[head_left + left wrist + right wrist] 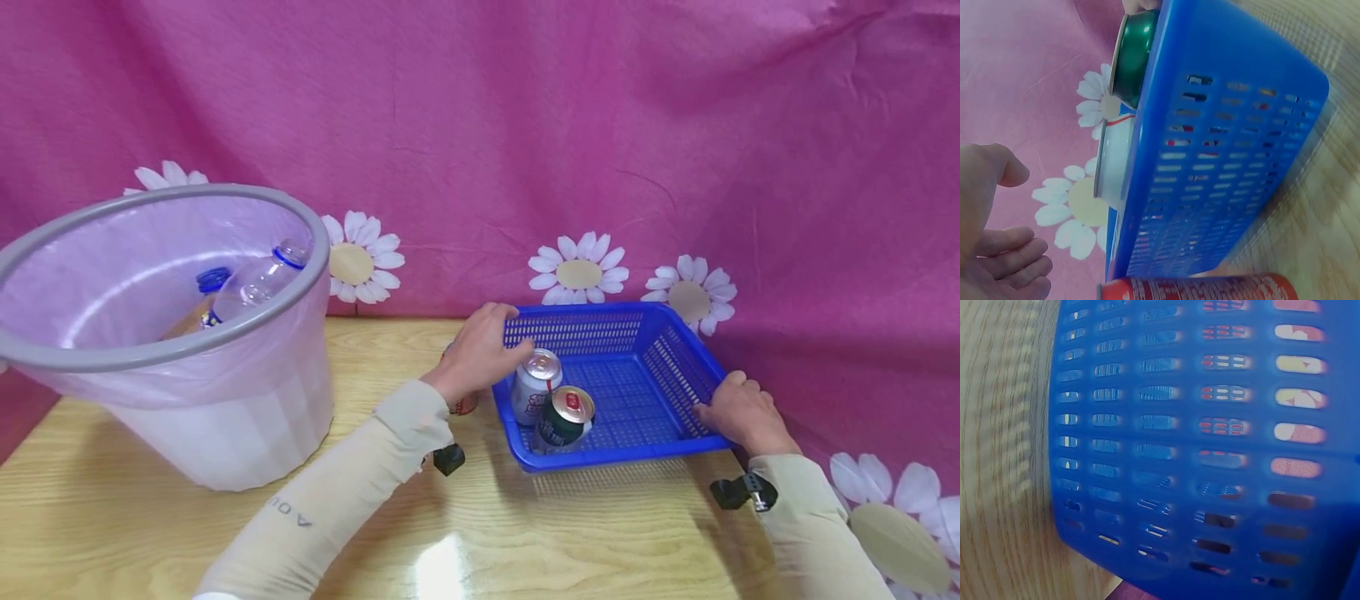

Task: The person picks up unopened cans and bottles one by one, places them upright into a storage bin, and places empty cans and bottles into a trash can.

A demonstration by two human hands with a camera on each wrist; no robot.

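Observation:
A blue plastic basket (637, 450) holds a white can (534, 392) and a dark green can (564, 425) side by side at its left end. My right hand (750, 414) grips the basket's right rim, with the thumb over the edge. At the left end, my left hand (483, 354) hovers by the rim; in the left wrist view its loosely bent fingers (1013, 256) hold nothing and stand apart from the basket. A red can (465, 404) stands outside the basket, partly hidden behind the left wrist. The right wrist view shows only the basket's slotted side (1185, 437) close up.
On the left of the wooden table (480, 533) stands a white bin (247, 433) with a grey rim and a clear liner. Inside lie a clear plastic bottle (255, 287) and a blue-capped bottle (213, 280). A pink flowered cloth (480, 150) hangs behind.

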